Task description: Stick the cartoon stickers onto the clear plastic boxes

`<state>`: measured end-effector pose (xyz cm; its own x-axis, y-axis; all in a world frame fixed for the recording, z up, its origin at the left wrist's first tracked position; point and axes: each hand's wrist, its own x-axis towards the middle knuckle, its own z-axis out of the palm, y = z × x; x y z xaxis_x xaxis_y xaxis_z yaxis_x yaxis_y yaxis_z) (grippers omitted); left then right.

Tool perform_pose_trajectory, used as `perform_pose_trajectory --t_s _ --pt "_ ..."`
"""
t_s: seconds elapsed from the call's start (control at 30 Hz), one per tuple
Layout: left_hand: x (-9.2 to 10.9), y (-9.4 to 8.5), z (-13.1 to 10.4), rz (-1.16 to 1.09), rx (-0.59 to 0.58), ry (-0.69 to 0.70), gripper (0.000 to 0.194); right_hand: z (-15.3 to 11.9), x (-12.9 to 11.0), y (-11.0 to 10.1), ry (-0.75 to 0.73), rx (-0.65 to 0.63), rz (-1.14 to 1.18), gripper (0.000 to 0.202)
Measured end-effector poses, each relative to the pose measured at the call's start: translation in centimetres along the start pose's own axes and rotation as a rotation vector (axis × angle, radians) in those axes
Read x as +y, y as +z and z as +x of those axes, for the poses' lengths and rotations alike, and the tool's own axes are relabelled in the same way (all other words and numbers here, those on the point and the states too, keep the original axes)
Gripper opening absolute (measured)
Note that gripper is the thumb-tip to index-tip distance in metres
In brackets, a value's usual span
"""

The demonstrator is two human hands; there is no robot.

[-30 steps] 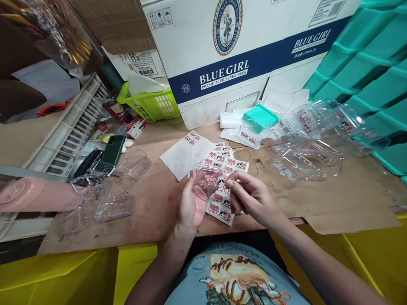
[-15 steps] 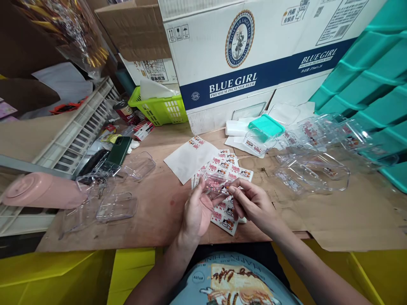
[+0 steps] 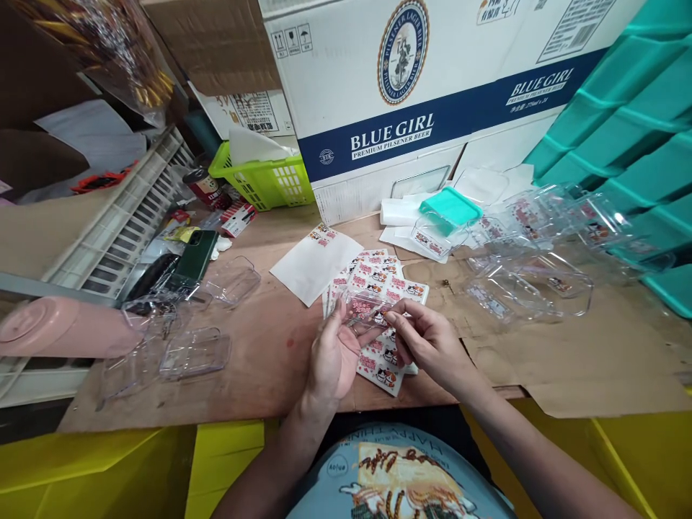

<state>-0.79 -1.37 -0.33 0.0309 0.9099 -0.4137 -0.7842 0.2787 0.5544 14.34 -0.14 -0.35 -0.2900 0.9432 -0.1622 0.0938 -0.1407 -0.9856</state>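
Observation:
My left hand is closed on a small clear plastic box, thumb along its left side and fingers beneath. On the box lies a sticker with pink writing and cartoon cats. The fingers of my right hand are closed in a pinch at the sticker's right end; whether the sticker is fully pressed to the box there is hidden. Under both hands, sheets of the same stickers lie fanned out on the table. A mostly bare white backing sheet lies just beyond my left hand.
Clear plastic boxes stand at the left near a pink bottle and a dark green phone. More clear boxes, some stickered, sit at the right. Behind are a green basket, a white carton and stacked teal bins.
The camera view has shifted slightly. Both hands keep nearly the same hold on the box and sticker, with my right fingertips still at the sticker's right end.

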Motion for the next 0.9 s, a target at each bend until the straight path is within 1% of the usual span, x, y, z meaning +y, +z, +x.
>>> perform_pose_trajectory --t_s 0.17,0.27,0.63,0.8,0.9 --pt "-0.02 -0.04 -0.01 0.032 -0.045 0.012 0.027 0.08 0.01 0.14 -0.020 0.017 -0.037 0.032" --pt "-0.02 -0.04 -0.02 0.042 -0.034 0.014 0.025 0.07 0.01 0.24 -0.037 0.034 -0.082 0.030" --pt "-0.01 0.08 -0.03 0.075 -0.040 0.014 0.026 0.16 -0.54 0.37 -0.179 0.138 -0.393 0.025" --pt "-0.29 0.09 -0.15 0.075 -0.037 0.034 0.023 0.25 -0.16 0.39 -0.273 0.194 -0.520 0.025" --pt "-0.87 -0.08 -0.03 0.112 -0.015 0.097 0.022 0.35 0.27 0.44 -0.301 0.218 -0.608 0.023"
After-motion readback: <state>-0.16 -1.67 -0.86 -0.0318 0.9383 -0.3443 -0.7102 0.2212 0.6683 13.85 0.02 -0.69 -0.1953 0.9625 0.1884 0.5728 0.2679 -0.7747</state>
